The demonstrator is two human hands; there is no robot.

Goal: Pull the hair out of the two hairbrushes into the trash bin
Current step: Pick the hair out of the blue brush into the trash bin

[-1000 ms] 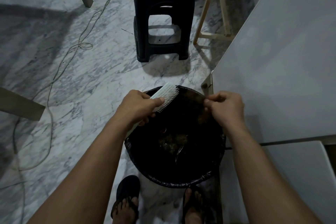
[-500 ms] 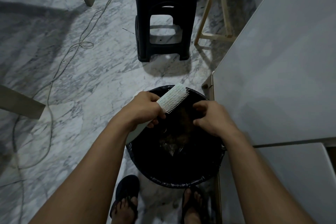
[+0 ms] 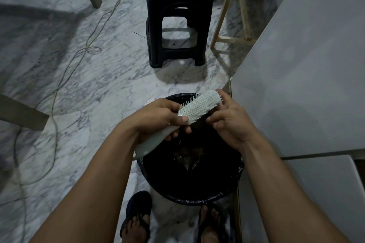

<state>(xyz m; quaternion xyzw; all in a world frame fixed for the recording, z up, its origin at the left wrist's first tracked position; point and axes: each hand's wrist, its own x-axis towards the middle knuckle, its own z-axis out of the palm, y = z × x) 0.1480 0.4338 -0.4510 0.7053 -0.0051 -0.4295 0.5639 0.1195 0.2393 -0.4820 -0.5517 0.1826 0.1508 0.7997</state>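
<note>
While the left hand (image 3: 158, 118) grips the white hairbrush (image 3: 197, 109) by its neck above the black-lined trash bin (image 3: 189, 197), the right hand (image 3: 231, 122) pinches at the bristles' lower edge, fingertips closed, perhaps on hair; the dim view hides it. A loose tuft could drift past the rim onto the marble floor (image 3: 79, 89) if released off-centre.

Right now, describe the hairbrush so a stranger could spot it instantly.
Find the round black-lined trash bin on the marble floor, just in front of the person's sandalled feet. Directly above its far rim, the left hand grips the hairbrush by its handle while the right hand touches its head. It is the only pale, bristled thing against the dark bin.
</note>
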